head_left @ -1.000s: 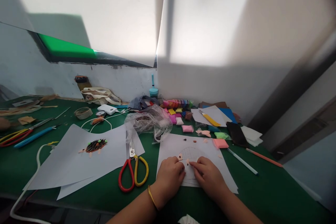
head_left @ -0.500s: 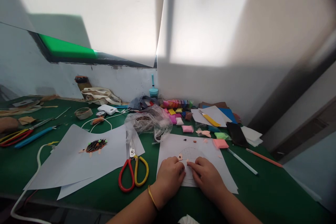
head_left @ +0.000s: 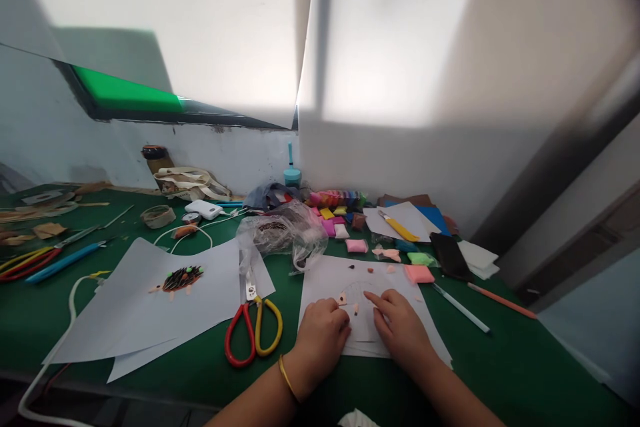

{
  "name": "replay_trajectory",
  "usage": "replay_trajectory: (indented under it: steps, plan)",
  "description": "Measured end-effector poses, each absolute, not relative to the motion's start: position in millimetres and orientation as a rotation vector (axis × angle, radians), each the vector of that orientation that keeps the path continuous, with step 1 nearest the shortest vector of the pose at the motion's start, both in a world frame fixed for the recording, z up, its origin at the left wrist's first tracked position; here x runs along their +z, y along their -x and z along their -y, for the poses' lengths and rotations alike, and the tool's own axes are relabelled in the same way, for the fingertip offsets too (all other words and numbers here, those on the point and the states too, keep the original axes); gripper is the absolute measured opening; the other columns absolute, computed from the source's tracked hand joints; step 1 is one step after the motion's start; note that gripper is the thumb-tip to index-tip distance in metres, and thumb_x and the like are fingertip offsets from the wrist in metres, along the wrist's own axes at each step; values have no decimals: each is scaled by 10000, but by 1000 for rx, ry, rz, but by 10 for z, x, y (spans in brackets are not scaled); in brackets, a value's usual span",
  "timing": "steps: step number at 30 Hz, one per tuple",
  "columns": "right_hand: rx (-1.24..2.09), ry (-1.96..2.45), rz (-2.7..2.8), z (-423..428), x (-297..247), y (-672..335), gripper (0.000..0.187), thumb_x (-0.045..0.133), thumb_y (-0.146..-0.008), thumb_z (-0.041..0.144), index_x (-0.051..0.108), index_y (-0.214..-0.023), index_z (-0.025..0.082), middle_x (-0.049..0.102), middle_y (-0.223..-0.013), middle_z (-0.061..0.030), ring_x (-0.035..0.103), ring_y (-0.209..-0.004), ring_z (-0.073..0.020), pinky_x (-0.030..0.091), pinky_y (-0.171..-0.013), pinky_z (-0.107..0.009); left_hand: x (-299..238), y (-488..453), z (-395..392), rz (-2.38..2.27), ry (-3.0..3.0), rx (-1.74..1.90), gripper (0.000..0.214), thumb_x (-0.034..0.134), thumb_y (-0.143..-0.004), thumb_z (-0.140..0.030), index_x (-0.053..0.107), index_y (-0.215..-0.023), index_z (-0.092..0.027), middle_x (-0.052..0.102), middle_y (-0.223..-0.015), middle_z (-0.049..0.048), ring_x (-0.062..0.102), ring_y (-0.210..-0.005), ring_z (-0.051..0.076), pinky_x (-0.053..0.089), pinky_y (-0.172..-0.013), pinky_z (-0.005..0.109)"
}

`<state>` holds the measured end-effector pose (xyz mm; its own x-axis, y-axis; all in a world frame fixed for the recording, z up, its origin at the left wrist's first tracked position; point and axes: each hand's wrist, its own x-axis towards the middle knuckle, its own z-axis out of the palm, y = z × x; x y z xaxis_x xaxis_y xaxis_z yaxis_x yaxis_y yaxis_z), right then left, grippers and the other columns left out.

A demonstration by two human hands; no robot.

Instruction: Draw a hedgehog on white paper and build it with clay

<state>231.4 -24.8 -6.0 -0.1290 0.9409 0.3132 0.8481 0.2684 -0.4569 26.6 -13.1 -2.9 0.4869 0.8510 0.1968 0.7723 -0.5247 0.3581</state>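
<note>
My left hand (head_left: 321,333) rests on the white paper (head_left: 315,273) with its fingers curled; what lies under them, if anything, is hidden. My right hand (head_left: 400,327) is on the right part of the sheet, index finger stretched out over a pencil outline and nothing visible in it. Between the hands lies a small peach clay piece (head_left: 356,309). A peach clay head with a dark dot (head_left: 342,298) sits just beyond my left fingers. Farther up the sheet are a dark clay bit (head_left: 351,267) and a brown clay bit (head_left: 371,270).
Red-and-yellow-handled scissors (head_left: 253,327) lie left of my hands. Beyond them, a finished clay hedgehog (head_left: 183,278) sits on another sheet. Clay packets (head_left: 357,246), a plastic bag (head_left: 280,233) and a yellow craft knife (head_left: 400,227) lie at the back; a white pen (head_left: 463,309) is at right.
My right hand has drawn away from the small peach piece, up and to the right, leaving it uncovered on the paper. The left hand stays nearly in place.
</note>
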Motion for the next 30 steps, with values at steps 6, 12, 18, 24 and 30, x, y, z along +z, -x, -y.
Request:
replay_trajectory:
  steps: [6, 12, 18, 24, 30]
  plan:
    - [417, 1723, 1870, 163, -78, -2650, 413, 371, -908, 324, 652, -1191, 215, 602, -977, -66, 598, -905, -205, 487, -772, -306, -13, -272, 127, -1376, -2545, 519, 242, 506, -869, -165, 613, -1058, -270, 586, -1010, 17, 520, -922, 188, 364, -818, 339]
    - [492, 1726, 1821, 124, -170, -2705, 422, 364, -894, 341, 665, -1161, 214, 628, -973, -64, 615, -908, -204, 488, -802, -302, -23, -427, 29, -1354, -2765, 310, 413, 423, -894, -124, 510, -1261, -293, 603, -1002, 51, 548, -861, 215, 373, -784, 380]
    - [503, 1705, 1834, 121, -182, -2700, 409, 376, -887, 324, 676, -1138, 208, 639, -989, -66, 614, -941, -203, 475, -841, -300, -58, -516, -20, -1372, -2828, 262, 325, 421, -913, -174, 533, -1206, -260, 597, -977, 66, 551, -837, 230, 373, -771, 395]
    - [505, 1720, 1843, 132, -172, -2682, 392, 383, -881, 319, 686, -1113, 230, 643, -1004, -60, 613, -948, -203, 472, -830, -296, -92, -518, -17, -1371, -2830, 298, 276, 423, -912, -172, 545, -1154, -225, 585, -961, 72, 540, -827, 219, 365, -771, 385]
    - [515, 1715, 1896, 160, -120, -2650, 363, 397, -879, 334, 718, -1036, 270, 630, -961, -44, 612, -905, -197, 470, -787, -297, -104, -506, -9, -1379, -2834, 327, 291, 422, -916, -170, 536, -1174, -244, 583, -966, 62, 534, -828, 217, 367, -771, 382]
